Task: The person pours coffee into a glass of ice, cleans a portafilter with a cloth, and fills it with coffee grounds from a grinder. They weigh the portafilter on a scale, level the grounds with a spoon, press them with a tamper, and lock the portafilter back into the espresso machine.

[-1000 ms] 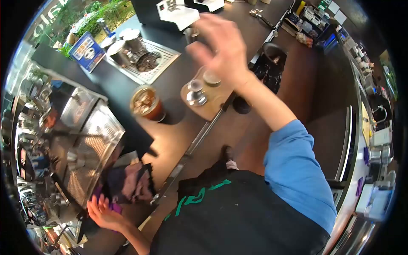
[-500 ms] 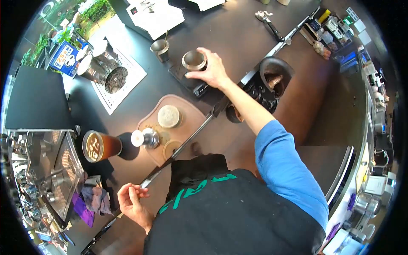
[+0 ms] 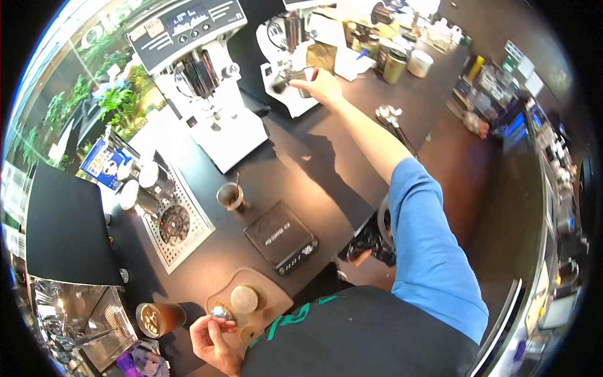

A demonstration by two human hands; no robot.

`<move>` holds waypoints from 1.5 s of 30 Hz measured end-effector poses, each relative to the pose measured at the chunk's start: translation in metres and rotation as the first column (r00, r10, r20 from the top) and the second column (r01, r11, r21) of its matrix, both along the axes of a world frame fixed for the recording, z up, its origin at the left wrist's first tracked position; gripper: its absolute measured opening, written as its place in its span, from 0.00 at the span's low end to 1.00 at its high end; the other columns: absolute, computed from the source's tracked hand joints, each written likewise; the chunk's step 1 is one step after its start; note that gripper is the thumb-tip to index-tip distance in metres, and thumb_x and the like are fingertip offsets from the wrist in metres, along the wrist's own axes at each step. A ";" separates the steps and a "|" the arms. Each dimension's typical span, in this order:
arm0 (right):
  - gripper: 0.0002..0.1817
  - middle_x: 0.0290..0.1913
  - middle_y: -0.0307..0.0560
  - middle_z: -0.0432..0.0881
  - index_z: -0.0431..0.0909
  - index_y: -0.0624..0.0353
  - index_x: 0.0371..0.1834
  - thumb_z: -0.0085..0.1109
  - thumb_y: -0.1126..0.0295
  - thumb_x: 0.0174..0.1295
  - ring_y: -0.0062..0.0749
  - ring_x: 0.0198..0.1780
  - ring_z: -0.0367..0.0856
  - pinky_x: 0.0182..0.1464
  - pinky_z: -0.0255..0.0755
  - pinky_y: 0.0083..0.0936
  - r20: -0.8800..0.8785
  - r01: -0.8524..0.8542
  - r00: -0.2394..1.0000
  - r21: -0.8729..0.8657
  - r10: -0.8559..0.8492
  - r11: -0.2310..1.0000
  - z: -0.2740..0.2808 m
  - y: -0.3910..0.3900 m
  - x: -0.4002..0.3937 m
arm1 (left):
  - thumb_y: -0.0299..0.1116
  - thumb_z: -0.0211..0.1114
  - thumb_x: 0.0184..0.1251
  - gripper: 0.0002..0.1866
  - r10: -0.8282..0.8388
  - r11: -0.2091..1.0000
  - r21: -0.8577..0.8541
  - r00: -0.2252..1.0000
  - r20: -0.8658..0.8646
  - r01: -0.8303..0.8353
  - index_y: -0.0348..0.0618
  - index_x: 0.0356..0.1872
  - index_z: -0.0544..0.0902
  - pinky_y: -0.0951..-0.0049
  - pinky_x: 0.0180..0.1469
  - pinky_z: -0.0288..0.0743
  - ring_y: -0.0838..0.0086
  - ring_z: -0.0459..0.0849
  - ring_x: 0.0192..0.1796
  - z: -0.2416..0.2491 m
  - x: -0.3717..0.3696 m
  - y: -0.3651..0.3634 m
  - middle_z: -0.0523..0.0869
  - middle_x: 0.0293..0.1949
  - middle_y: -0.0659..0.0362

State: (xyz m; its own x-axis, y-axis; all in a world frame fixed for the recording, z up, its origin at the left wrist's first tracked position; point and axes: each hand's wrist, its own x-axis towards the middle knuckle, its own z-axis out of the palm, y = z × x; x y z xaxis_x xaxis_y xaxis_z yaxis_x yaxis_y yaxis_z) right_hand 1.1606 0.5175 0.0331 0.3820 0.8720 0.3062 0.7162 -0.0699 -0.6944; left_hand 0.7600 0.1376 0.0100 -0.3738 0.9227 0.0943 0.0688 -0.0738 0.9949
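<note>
Dark counter [image 3: 326, 169] runs away from us under a row of coffee machines, and we take the white grinder [image 3: 213, 119] as our landmark. To its right stands a second white machine [image 3: 286, 56]; there our right hand [image 3: 323, 85] is closed around a small metal cup [image 3: 300, 74], held up under the machine's outlet. In front of the grinder sits a perforated drip tray [image 3: 182, 232] with pitchers, then a black scale [image 3: 281, 237], then a steel cup [image 3: 230, 196] just beside the grinder's base. Nearest us lies a brown tamping mat [image 3: 276, 298]; our left hand [image 3: 210, 339] rests at its edge with fingers pinched on what looks like a tamper [image 3: 220, 312], though the lens warps it too much to be sure. An iced drink [image 3: 154, 319] stands left of the mat. To do this well, we judge the cup should sit square and level beneath the outlet. Whether anything is inside it is hidden by our fingers.
</note>
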 end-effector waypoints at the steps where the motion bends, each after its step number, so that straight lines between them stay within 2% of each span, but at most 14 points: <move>1: 0.39 0.42 0.53 0.82 0.77 0.64 0.43 0.71 0.41 0.37 0.43 0.46 0.80 0.52 0.70 0.35 0.021 0.025 0.999 -0.067 -0.024 0.997 0.003 0.028 0.010 | 0.30 0.54 0.71 0.06 0.031 0.999 0.011 1.000 0.004 -0.031 0.38 0.41 0.74 0.79 0.27 0.72 0.76 0.80 0.27 -0.005 0.008 0.001 0.79 0.28 0.58; 5: 0.39 0.52 0.56 0.80 0.78 0.61 0.51 0.71 0.44 0.40 0.43 0.58 0.76 0.60 0.66 0.37 0.010 -0.019 1.000 -0.346 0.024 0.938 0.026 0.085 0.021 | 0.30 0.55 0.70 0.06 0.247 0.968 -0.071 0.965 0.085 -0.242 0.39 0.41 0.74 0.79 0.27 0.74 0.76 0.80 0.26 -0.017 0.049 -0.005 0.79 0.28 0.59; 9: 0.42 0.51 0.57 0.80 0.76 0.65 0.50 0.73 0.43 0.37 0.44 0.54 0.78 0.54 0.71 0.33 -0.036 -0.108 0.994 -0.212 0.102 0.971 -0.011 0.136 0.033 | 0.31 0.56 0.70 0.06 0.407 0.912 -0.127 0.898 0.167 -0.390 0.40 0.42 0.74 0.78 0.25 0.74 0.74 0.80 0.25 -0.010 0.100 -0.002 0.79 0.27 0.59; 12: 0.40 0.41 0.59 0.82 0.74 0.66 0.46 0.74 0.44 0.36 0.49 0.47 0.80 0.52 0.72 0.36 -0.048 -0.059 0.997 0.012 0.059 0.998 -0.034 0.144 0.035 | 0.31 0.56 0.70 0.06 0.395 0.915 -0.145 0.910 0.129 -0.377 0.41 0.43 0.74 0.77 0.25 0.75 0.74 0.80 0.25 -0.005 0.125 0.006 0.79 0.28 0.58; 25: 0.40 0.41 0.58 0.82 0.69 0.63 0.54 0.76 0.52 0.39 0.50 0.42 0.82 0.46 0.73 0.37 -0.240 -0.160 0.940 0.319 0.243 0.934 -0.052 0.115 0.036 | 0.30 0.56 0.70 0.06 0.262 0.947 -0.227 0.955 0.137 -0.227 0.41 0.43 0.74 0.75 0.25 0.76 0.72 0.80 0.25 0.001 0.169 0.039 0.80 0.28 0.58; 31: 0.40 0.41 0.54 0.81 0.69 0.62 0.55 0.75 0.53 0.41 0.46 0.43 0.80 0.46 0.71 0.34 -0.124 -0.195 0.953 0.449 0.277 0.872 -0.067 0.124 0.045 | 0.29 0.56 0.69 0.06 0.205 0.959 -0.228 0.967 0.152 -0.167 0.37 0.42 0.74 0.76 0.23 0.76 0.71 0.81 0.24 0.002 0.172 0.053 0.80 0.28 0.56; 33: 0.44 0.47 0.57 0.78 0.65 0.62 0.62 0.75 0.57 0.42 0.48 0.49 0.76 0.50 0.70 0.35 0.250 -0.302 0.950 0.577 0.188 0.759 -0.068 0.114 0.056 | 0.27 0.56 0.69 0.06 0.215 0.961 -0.213 0.960 0.178 -0.176 0.34 0.41 0.75 0.77 0.22 0.76 0.70 0.82 0.23 0.003 0.171 0.056 0.80 0.27 0.54; 34: 0.49 0.58 0.62 0.70 0.60 0.65 0.65 0.76 0.60 0.39 0.54 0.60 0.68 0.63 0.61 0.41 0.150 -0.394 0.918 0.465 0.368 0.793 -0.068 0.112 0.069 | 0.27 0.56 0.69 0.06 0.221 0.959 -0.217 0.960 0.172 -0.182 0.34 0.41 0.74 0.77 0.22 0.77 0.70 0.82 0.23 0.002 0.169 0.054 0.80 0.27 0.54; 35: 0.44 0.59 0.60 0.71 0.60 0.63 0.65 0.72 0.65 0.43 0.51 0.56 0.73 0.59 0.66 0.40 0.115 -0.370 0.922 0.543 0.369 0.754 -0.080 0.119 0.081 | 0.27 0.56 0.69 0.06 0.229 0.957 -0.219 0.959 0.168 -0.190 0.34 0.41 0.74 0.76 0.22 0.77 0.70 0.82 0.24 0.001 0.168 0.054 0.80 0.27 0.54; 37: 0.30 0.53 0.56 0.78 0.71 0.62 0.58 0.66 0.68 0.48 0.44 0.49 0.80 0.52 0.72 0.35 -0.314 -0.262 0.815 0.550 0.487 0.793 -0.080 0.128 0.091 | 0.27 0.55 0.69 0.06 0.256 0.951 -0.223 0.951 0.174 -0.215 0.34 0.41 0.74 0.76 0.23 0.77 0.70 0.82 0.24 -0.002 0.168 0.057 0.80 0.27 0.53; 38: 0.30 0.53 0.56 0.78 0.71 0.62 0.58 0.66 0.68 0.48 0.44 0.49 0.80 0.52 0.72 0.35 -0.315 -0.263 0.815 0.547 0.487 0.795 -0.081 0.136 0.092 | 0.27 0.55 0.69 0.06 0.272 0.943 -0.243 0.946 0.176 -0.226 0.34 0.41 0.74 0.75 0.23 0.77 0.69 0.82 0.24 -0.002 0.168 0.056 0.80 0.28 0.53; 40: 0.17 0.41 0.49 0.85 0.81 0.60 0.45 0.61 0.68 0.52 0.37 0.39 0.84 0.45 0.75 0.30 -0.415 -0.303 0.820 0.271 0.395 0.914 -0.078 0.166 0.096 | 0.28 0.55 0.69 0.06 0.211 0.949 -0.272 0.964 0.165 -0.161 0.36 0.41 0.74 0.75 0.23 0.77 0.69 0.82 0.25 0.000 0.170 0.061 0.80 0.28 0.54; 43: 0.09 0.30 0.49 0.85 0.84 0.56 0.33 0.58 0.67 0.51 0.36 0.34 0.84 0.41 0.75 0.30 -0.219 -0.388 0.896 0.039 0.387 0.921 -0.084 0.204 0.092 | 0.30 0.56 0.69 0.06 0.160 0.952 -0.281 0.980 0.121 -0.121 0.38 0.40 0.74 0.74 0.23 0.77 0.69 0.81 0.25 0.001 0.170 0.064 0.80 0.27 0.54; 45: 0.08 0.29 0.52 0.84 0.83 0.54 0.29 0.58 0.66 0.48 0.38 0.34 0.84 0.40 0.76 0.32 -0.073 -0.348 0.930 0.140 0.360 0.927 -0.080 0.205 0.092 | 0.32 0.57 0.69 0.08 0.184 0.957 -0.248 0.976 0.112 -0.152 0.37 0.39 0.74 0.73 0.22 0.77 0.69 0.81 0.23 -0.010 0.162 0.063 0.80 0.26 0.54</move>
